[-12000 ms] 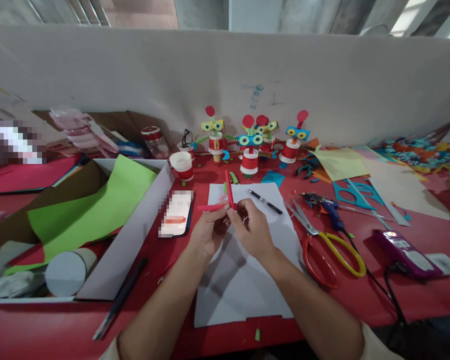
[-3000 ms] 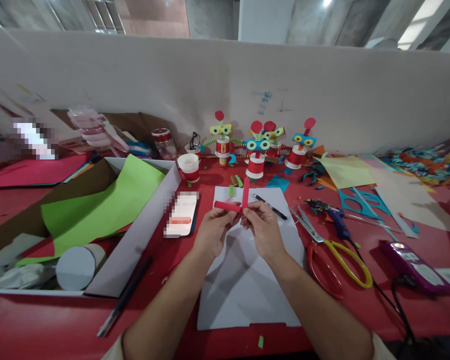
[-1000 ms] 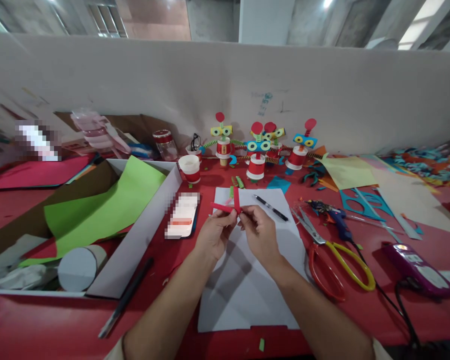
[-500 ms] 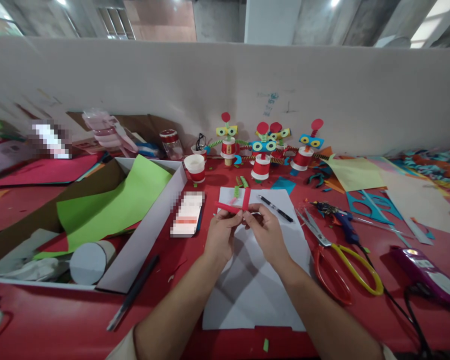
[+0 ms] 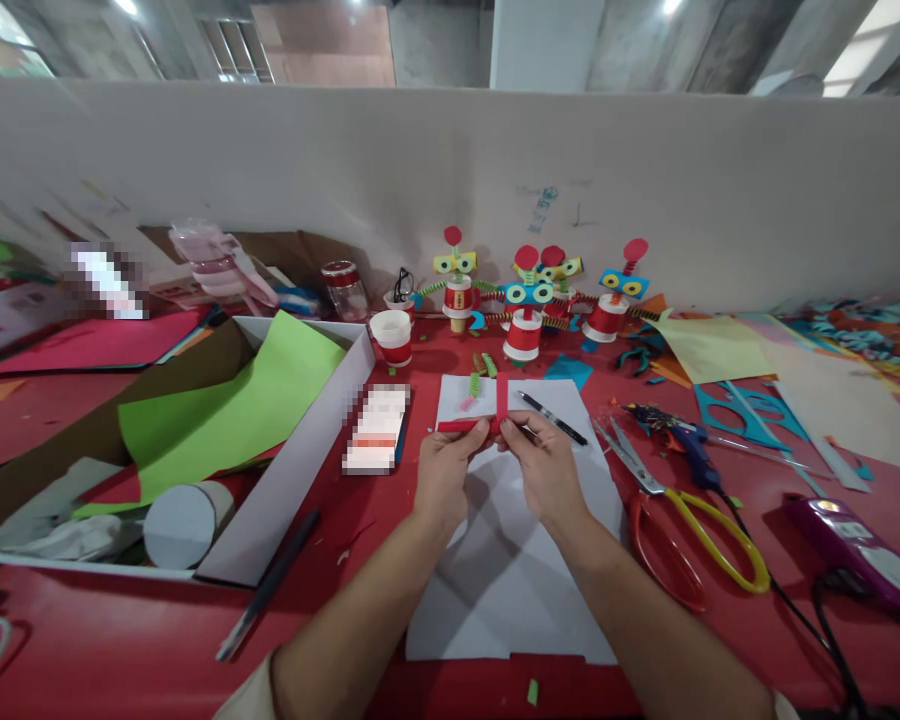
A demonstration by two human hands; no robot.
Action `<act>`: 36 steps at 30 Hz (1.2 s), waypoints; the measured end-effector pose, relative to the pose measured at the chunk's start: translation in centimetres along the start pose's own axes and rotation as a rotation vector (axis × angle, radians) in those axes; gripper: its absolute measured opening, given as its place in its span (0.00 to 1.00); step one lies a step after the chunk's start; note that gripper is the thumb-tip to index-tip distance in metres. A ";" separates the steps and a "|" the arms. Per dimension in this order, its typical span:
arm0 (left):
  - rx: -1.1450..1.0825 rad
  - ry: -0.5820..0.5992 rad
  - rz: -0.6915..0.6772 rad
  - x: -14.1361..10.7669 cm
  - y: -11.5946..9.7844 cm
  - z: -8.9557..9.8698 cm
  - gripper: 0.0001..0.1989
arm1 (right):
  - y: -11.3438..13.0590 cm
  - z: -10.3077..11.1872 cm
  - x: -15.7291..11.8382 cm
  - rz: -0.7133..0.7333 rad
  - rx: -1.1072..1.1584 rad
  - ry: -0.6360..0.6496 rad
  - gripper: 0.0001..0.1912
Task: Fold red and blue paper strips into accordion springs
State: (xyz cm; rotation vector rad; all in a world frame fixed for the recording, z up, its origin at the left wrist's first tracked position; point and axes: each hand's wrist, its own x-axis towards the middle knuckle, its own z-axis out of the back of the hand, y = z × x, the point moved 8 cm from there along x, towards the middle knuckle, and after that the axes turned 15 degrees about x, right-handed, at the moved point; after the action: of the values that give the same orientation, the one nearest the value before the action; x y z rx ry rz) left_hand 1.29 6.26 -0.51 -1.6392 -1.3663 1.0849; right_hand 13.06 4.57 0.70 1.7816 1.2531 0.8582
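Observation:
Between my two hands is a red paper strip (image 5: 502,396), folded at a corner so one leg points left and the other stands away from me. My left hand (image 5: 445,468) pinches it near the corner, with the left leg lying over the fingers. On the other side of the corner, my right hand (image 5: 544,466) grips it between thumb and fingers. Both hands are above white paper sheets (image 5: 510,590). Just beyond them lie green folded paper springs (image 5: 487,365), one with a pink end. A black pen (image 5: 552,417) rests right of the strip.
Paper-cup figures (image 5: 523,330) stand at the back, beside a white cup (image 5: 391,336). Leftward are a phone (image 5: 375,428) and an open box (image 5: 300,470) with green paper. Scissors (image 5: 667,510), a glue gun (image 5: 690,450) and a purple device (image 5: 855,550) lie right.
The red strip's corner has shifted slightly right, and its left leg now lies more level. My right hand has moved a little right, and its fingers have shifted on the fold.

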 end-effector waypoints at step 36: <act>0.118 0.084 0.082 0.6 0.6 0.0 0.10 | -0.2 0.4 0.3 0.042 -0.250 -0.001 0.10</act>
State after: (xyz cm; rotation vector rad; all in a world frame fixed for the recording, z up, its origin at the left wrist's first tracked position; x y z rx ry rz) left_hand 1.56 6.73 -1.14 -1.6471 -1.1681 1.1092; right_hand 13.38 4.85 0.36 1.6124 1.0601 0.9920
